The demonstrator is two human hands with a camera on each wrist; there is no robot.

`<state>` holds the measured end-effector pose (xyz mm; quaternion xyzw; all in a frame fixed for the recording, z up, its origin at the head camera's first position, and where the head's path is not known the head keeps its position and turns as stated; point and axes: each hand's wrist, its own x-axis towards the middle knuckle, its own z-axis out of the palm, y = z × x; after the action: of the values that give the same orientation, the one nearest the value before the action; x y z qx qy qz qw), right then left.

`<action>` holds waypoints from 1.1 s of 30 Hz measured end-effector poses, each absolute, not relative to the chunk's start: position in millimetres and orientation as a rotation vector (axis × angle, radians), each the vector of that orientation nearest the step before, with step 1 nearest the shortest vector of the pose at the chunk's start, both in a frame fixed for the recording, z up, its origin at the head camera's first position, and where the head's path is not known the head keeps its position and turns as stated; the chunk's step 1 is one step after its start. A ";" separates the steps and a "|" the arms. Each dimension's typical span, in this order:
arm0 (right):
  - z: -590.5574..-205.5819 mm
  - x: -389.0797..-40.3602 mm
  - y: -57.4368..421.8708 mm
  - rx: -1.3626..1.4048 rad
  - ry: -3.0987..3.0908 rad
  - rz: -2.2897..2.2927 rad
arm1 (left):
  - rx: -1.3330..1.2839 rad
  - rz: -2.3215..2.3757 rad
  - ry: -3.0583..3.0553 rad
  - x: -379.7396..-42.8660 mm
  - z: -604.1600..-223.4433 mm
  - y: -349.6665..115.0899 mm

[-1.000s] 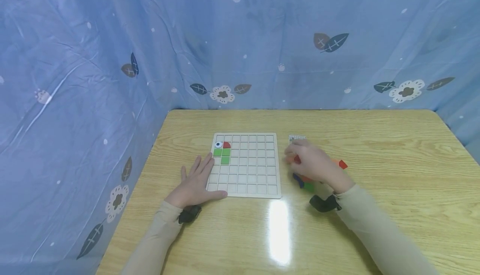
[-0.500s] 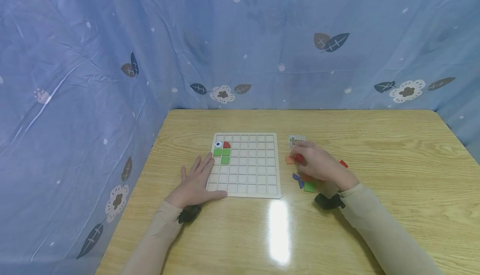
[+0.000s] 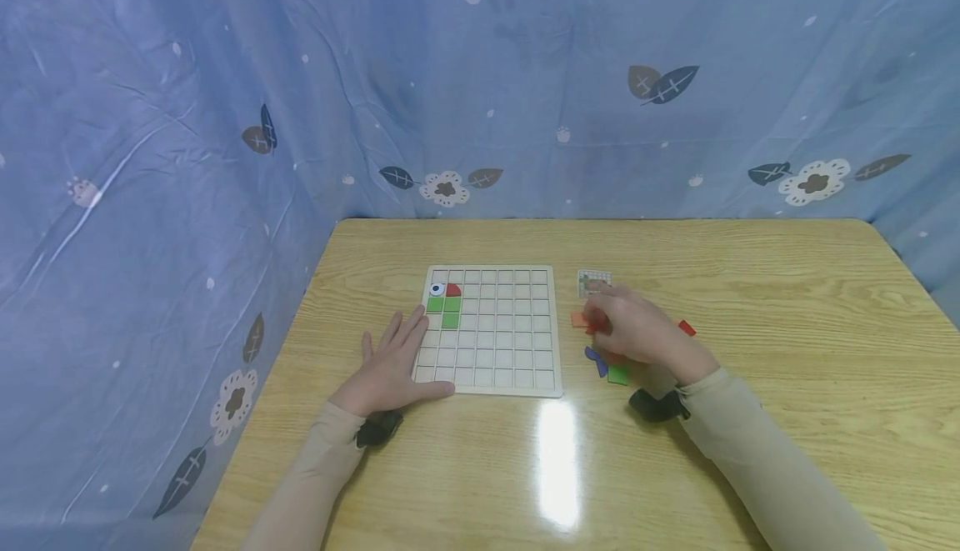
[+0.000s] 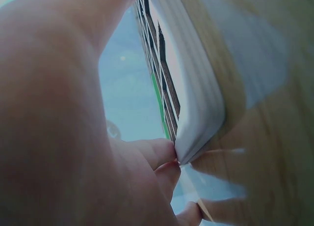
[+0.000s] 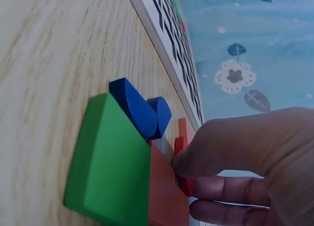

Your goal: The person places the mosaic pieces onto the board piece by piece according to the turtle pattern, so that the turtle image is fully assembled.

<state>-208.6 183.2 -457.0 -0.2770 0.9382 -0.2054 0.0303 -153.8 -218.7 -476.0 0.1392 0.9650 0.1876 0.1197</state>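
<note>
My left hand (image 3: pixel 386 376) rests at the left edge of a white gridded board (image 3: pixel 517 363), fingers spread along its side and thumb at the front edge. On the board lie a white eye piece (image 3: pixel 437 289), a red rounded piece (image 3: pixel 453 291) and green squares (image 3: pixel 451 320). To the right, my right hand (image 3: pixel 645 336) is over a small pile of pieces. Its thumb and fingers pinch a red piece (image 5: pixel 186 185), partly hidden by the thumb. Close by are a green block (image 5: pixel 115 162), blue curved pieces (image 5: pixel 140 113) and an orange-red piece (image 5: pixel 167 196).
A small printed card (image 3: pixel 592 276) lies behind the right hand. One orange piece (image 3: pixel 578 320) sits near the board's right edge, and a red piece (image 3: pixel 687 328) lies farther right on the wooden table (image 3: pixel 810 368). Blue curtain (image 3: pixel 525 101) hangs behind.
My right hand has shifted slightly right and its motion has slowed. The red piece at its fingertips now shows lower, beside the orange piece. My left hand and the board have not moved.
</note>
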 end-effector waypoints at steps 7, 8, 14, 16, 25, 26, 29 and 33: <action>-456.9 -206.8 182.2 -0.865 2.885 -0.638 | 0.413 0.554 2.823 -154.0 -476.8 -218.9; -457.3 -206.9 182.0 -0.880 2.885 -0.646 | 0.414 0.555 2.822 -154.1 -476.9 -219.0; -457.6 -204.8 177.8 -0.924 2.862 -0.702 | 0.407 0.551 2.822 -154.4 -477.3 -218.8; -457.7 -204.0 176.8 -0.915 2.862 -0.694 | 0.402 0.547 2.822 -154.5 -477.6 -218.9; -457.2 -202.2 174.7 -0.870 2.831 -0.671 | 0.406 0.552 2.818 -154.8 -478.2 -219.1; -457.4 -202.1 174.3 -0.878 2.839 -0.669 | 0.406 0.551 2.818 -154.8 -478.2 -219.1; -457.6 -201.5 171.9 -0.933 2.868 -0.689 | 0.406 0.549 2.819 -154.9 -478.4 -219.3; -457.4 -200.1 163.9 -0.992 2.897 -0.746 | 0.400 0.542 2.816 -155.0 -478.1 -218.7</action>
<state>-200.1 163.9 -457.4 -0.3147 0.9192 -0.2367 -0.0050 -155.0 -218.7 -478.1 0.1371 0.9652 0.1858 0.1226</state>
